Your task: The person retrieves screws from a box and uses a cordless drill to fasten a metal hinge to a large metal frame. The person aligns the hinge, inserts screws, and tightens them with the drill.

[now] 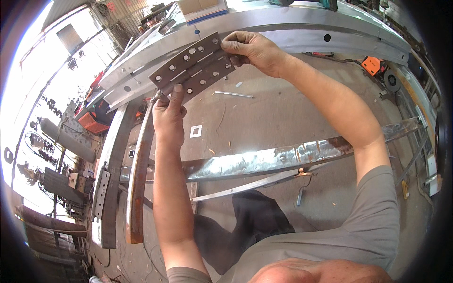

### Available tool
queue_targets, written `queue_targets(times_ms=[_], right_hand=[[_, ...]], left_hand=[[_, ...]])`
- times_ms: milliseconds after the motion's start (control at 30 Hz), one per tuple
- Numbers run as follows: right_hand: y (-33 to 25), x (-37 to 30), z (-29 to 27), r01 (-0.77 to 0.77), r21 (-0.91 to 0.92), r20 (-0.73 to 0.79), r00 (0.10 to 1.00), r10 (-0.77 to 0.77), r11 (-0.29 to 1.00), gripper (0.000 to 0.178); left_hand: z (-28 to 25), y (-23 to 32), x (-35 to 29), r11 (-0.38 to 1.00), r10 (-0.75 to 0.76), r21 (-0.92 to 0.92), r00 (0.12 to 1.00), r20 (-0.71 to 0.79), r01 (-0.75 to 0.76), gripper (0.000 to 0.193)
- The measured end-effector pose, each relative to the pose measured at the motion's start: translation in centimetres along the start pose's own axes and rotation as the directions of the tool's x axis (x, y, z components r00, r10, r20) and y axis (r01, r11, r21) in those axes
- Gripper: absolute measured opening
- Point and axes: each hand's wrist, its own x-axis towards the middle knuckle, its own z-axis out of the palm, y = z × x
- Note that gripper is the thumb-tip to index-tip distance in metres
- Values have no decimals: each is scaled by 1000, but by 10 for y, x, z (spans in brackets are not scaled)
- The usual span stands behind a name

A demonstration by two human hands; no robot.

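Note:
A large grey steel hinge (193, 66) with several screw holes in its two leaves is held up in front of me, tilted. My left hand (169, 113) grips its lower left end, thumb on the face. My right hand (252, 49) pinches its upper right corner with the fingertips. Behind the hinge runs a long galvanised steel beam (302, 28) with round holes.
A rusty flat bar (138, 179) and a grey channel (111, 188) lie along the left. A shiny angle bar (264, 160) crosses the concrete floor below my arms. An orange power tool (375, 66) lies at the right. A small white square plate (196, 131) sits on the floor.

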Motion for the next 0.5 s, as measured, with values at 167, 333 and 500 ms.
queue_targets(times_ms=[167,333,500], right_hand=[[10,-5,2,-147,-167,61,985,159,975,29],[26,-9,12,-295,-217,39,950,310,931,28],[23,-10,13,-263,-19,-45,964,261,965,27]], left_hand=[[-3,-2,6,987,-150,-57,987,-52,147,25],[-4,-1,8,975,-219,2,969,-115,221,23],[-5,-3,8,958,-247,-167,966,-78,231,20]])
